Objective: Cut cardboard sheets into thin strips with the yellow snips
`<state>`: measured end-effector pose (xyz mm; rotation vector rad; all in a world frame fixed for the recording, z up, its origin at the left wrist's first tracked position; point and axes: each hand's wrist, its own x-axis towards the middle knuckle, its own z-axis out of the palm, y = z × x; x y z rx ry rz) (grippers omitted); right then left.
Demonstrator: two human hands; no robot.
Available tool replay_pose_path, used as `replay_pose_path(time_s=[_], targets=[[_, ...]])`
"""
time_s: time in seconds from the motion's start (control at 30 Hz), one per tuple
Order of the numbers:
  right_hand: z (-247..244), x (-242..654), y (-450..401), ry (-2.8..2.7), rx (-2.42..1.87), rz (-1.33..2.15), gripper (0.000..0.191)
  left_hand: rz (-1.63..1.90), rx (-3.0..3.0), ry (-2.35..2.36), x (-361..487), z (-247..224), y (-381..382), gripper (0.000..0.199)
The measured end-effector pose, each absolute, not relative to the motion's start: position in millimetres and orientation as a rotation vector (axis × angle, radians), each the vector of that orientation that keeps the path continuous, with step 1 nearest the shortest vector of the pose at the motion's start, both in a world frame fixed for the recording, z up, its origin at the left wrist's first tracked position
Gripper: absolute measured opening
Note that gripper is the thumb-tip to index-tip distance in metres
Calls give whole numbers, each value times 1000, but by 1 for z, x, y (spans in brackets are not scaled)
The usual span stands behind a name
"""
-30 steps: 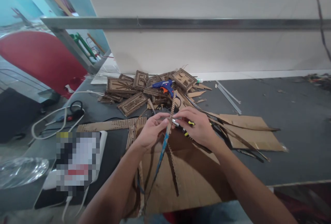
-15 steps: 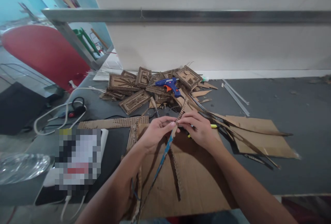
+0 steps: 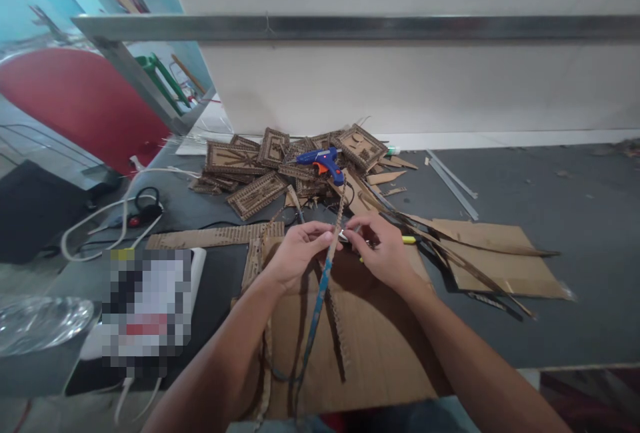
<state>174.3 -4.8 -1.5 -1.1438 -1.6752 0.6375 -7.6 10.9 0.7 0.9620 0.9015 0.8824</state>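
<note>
The right hand (image 3: 383, 249) is now easing slightly off the cardboard strip (image 3: 325, 279), its grip closing on a small pale piece (image 3: 343, 236); the left hand (image 3: 295, 256) is pinching the strip above the cardboard sheet (image 3: 375, 366), near the surface's (image 3: 575, 206) front edge.

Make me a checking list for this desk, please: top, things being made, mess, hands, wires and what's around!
Surface: dark grey tabletop, with a large brown cardboard sheet at the near edge.
Work things: thin brown-and-blue cardboard strip, held above the sheet.
Clutter: piled brown cardboard panels; blue plastic glue gun lies on them.
Hands: left hand pinches the strip; right hand is at a small silvery item, grip unclear.
Cables: looped white cable at left.
Surroundings: red rounded chair back; grey metal rail.
</note>
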Motion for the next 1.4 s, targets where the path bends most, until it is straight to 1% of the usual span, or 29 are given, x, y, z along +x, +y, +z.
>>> replay_pose_path(time_s=[0.03, 0.13, 0.2, 0.27, 0.33, 0.5, 0.8, 1.03, 1.23, 1.4], targets=[[-1, 173, -5, -1597, -1174, 753, 13, 884, 974, 901, -8, 1, 11, 40], [-2, 171, -5, -1378, -1168, 1119, 34, 855, 1014, 878, -8, 3, 12, 36], [-1, 171, -5, -1305, -1123, 1284, 44, 813, 1053, 867, -8, 4, 12, 35], [1, 171, -4, -1272, -1080, 1384, 49, 772, 1094, 855, -8, 3, 11, 34], [2, 172, -4, -1248, -1047, 1433, 48, 745, 1130, 838, -9, 2, 11, 33], [0, 173, -4, -1191, -1029, 1492, 39, 691, 1174, 801, -9, 1, 10, 36], [-10, 174, -1, -1019, -938, 1525, 37, 671, 1137, 795, -9, 2, 8, 43], [-3, 171, 2, -864, -911, 1461, 42, 667, 1135, 839, -8, 0, 7, 43], [-6, 172, 6, -794, -891, 1427, 40, 645, 1143, 838, -10, 0, 9, 44], [-9, 177, 12, -678, -827, 1328, 38, 635, 1173, 824, -10, 4, 9, 43]])
